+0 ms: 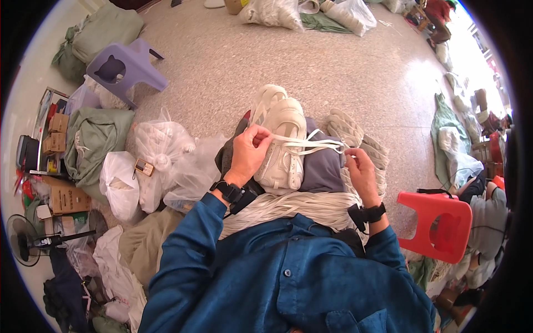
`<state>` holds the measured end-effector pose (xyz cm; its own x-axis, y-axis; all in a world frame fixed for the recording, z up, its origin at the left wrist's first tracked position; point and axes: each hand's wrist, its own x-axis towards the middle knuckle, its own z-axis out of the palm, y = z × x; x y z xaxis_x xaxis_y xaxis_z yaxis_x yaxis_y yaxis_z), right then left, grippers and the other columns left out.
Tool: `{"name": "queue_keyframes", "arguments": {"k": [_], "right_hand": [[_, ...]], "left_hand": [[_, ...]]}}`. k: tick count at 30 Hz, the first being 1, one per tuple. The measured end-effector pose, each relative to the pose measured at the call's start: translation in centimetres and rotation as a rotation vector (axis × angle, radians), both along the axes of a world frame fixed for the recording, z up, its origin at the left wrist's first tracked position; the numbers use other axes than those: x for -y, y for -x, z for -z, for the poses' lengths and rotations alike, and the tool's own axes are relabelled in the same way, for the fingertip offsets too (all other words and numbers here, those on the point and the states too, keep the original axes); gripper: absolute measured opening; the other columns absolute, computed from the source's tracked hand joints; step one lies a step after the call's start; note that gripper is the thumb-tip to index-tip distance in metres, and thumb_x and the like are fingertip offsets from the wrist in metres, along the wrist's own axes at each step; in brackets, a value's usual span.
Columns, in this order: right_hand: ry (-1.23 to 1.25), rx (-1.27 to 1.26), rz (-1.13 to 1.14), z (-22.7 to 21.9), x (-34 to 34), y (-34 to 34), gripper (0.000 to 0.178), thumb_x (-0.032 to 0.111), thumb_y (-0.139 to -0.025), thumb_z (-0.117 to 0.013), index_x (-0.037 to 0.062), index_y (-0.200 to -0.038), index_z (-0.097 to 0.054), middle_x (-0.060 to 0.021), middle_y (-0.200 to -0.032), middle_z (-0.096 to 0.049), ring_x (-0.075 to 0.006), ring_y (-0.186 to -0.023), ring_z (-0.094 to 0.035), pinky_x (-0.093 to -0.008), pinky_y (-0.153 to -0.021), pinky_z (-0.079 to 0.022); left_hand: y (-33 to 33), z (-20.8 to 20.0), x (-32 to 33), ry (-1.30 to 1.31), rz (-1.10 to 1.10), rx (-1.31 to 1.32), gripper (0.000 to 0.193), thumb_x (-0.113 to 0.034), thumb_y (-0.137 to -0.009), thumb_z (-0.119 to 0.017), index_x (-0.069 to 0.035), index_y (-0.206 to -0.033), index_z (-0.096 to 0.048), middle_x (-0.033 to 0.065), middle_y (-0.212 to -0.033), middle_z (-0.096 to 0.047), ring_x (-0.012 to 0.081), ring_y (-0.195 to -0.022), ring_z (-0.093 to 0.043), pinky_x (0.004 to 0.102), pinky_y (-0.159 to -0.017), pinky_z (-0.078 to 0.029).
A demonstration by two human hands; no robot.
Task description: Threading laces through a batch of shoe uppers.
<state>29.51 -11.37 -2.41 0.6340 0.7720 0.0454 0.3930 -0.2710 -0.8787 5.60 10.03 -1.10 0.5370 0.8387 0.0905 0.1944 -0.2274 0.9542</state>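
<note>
A cream sneaker lies across my lap, with a second pale sneaker just beyond it. White shoelace runs in loose loops from the upper sneaker area toward the right. My left hand is closed in a pinch at the sneaker's left side, on the lace. At the right, my right hand pinches the far end of the lace, which is pulled out sideways. A thick bundle of cream laces stretches over my lap. Grey cloth covers my knee.
Stuffed plastic bags and a purple stool stand left. A red stool is at the right, beside a seated person in grey. Another person in red is far right. White sacks lie ahead.
</note>
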Motion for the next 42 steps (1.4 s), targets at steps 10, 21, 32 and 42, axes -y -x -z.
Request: {"name": "queue_keyframes", "arguments": {"k": [10,21,32,42], "right_hand": [[-0.102,0.210,-0.161,-2.1,-2.3,2.4,0.007,0.001,-0.091,-0.063,0.0015,-0.097,-0.066,-0.0149,-0.088,-0.065,-0.0297,-0.073,-0.063,-0.0365,-0.066,-0.050],[-0.196,0.291,-0.574,-3.4,-5.6,9.0,0.028,0.004,-0.089,-0.063,0.0027,-0.117,-0.062,-0.0184,-0.106,-0.062,-0.0385,-0.094,-0.065,-0.0437,-0.077,-0.054],[0.049,0.807,-0.626,-0.8,-10.0,9.8,0.021,0.012,-0.085,-0.059,0.0006,-0.103,-0.056,-0.0161,-0.095,-0.059,-0.0334,-0.088,-0.064,-0.0415,-0.074,-0.054],[0.009,0.699,-0.488,-0.3,-12.4,10.5,0.010,0.014,-0.087,-0.058,0.0054,-0.089,-0.063,-0.0126,-0.071,-0.068,-0.0302,-0.064,-0.070,-0.0428,-0.052,-0.052]], "left_hand": [[-1.4,0.2,-0.1,-0.279,-0.014,-0.005,0.006,-0.002,-0.085,-0.069,-0.003,-0.090,-0.066,0.0133,-0.079,-0.067,0.0271,-0.069,-0.067,0.0342,-0.063,-0.052],[2.3,0.1,3.7,-0.640,0.146,-0.281,0.041,-0.007,-0.083,-0.071,-0.001,-0.121,-0.059,0.0176,-0.115,-0.064,0.0374,-0.105,-0.059,0.0420,-0.087,-0.050],[-1.1,1.4,1.6,-0.708,0.152,-0.591,0.026,0.000,-0.084,-0.060,-0.001,-0.110,-0.057,0.0186,-0.102,-0.059,0.0393,-0.102,-0.059,0.0444,-0.082,-0.054],[-0.3,0.5,0.6,-0.633,0.212,-0.539,0.010,-0.005,-0.085,-0.060,-0.002,-0.093,-0.065,0.0175,-0.098,-0.062,0.0404,-0.092,-0.064,0.0484,-0.077,-0.054]]}}
